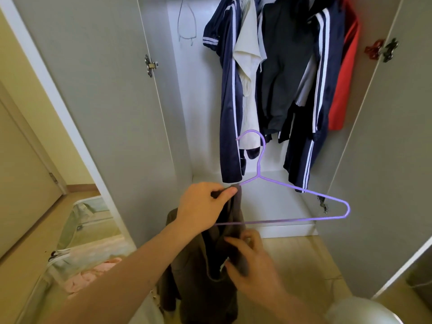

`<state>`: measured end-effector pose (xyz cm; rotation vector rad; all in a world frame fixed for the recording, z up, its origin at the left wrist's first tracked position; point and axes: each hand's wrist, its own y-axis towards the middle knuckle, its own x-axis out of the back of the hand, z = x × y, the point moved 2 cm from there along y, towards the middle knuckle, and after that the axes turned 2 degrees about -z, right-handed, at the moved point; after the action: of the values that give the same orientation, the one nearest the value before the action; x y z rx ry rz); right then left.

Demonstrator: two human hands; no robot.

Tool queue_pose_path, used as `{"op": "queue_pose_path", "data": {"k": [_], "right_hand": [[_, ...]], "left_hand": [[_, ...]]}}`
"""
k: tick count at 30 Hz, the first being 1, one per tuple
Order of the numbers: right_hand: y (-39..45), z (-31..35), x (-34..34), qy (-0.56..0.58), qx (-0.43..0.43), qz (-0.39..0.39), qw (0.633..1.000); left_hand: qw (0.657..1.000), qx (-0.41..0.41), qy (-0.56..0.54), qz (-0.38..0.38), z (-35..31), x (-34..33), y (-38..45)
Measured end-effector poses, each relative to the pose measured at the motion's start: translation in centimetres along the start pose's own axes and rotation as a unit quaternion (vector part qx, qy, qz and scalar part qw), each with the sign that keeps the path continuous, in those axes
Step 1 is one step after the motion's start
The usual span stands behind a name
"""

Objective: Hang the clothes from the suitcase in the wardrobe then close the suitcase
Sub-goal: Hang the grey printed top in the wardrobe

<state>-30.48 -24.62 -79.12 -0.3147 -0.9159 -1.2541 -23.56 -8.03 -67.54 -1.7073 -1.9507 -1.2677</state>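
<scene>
2 hands are at work in front of the open wardrobe point(182, 94). Left hand point(201, 206) is raised, thumb and fingers pinching the top edge of a dark brown garment point(198, 272) together with the left end of a purple wire hanger point(297, 199). Hanger is held roughly level, hook upward, its right shoulder and lower bar bare; the left end passes into the garment. Right hand point(254, 265) is lower, fingers curled on a fold of the same garment near its neck opening; the frame is blurred here, so the exact grip is unclear. Garment hangs down from both hands, in front of the wardrobe floor.

Inside the wardrobe, several items hang already: a navy jacket with white stripes point(230, 101), a white shirt point(249, 73), a dark grey garment point(284, 66), a second navy striped piece point(313, 113) and a red garment point(343, 85). 1 empty white wire hanger point(187, 22) hangs at upper left.

Suitcase point(77, 249) lies open at lower left, holding pink clothing point(91, 274)
</scene>
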Motion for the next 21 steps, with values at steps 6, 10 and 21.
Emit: {"op": "queue_pose_path", "data": {"k": [6,10,21], "right_hand": [[0.2,-2.0,-0.3,-0.022,-0.056,0.146,0.987],[0.3,-4.8,2.1,-0.065,-0.134,0.082,0.985],[0.7,-7.7,15.2,-0.121,-0.192,-0.048,0.973]], "left_hand": [[1.000,0.022,-0.010,-0.011,-1.3,1.3,1.2],[1.000,0.019,-0.010,-0.014,-0.7,2.5,1.2],[0.996,0.031,0.079,0.036,1.0,3.5,-0.6]]}}
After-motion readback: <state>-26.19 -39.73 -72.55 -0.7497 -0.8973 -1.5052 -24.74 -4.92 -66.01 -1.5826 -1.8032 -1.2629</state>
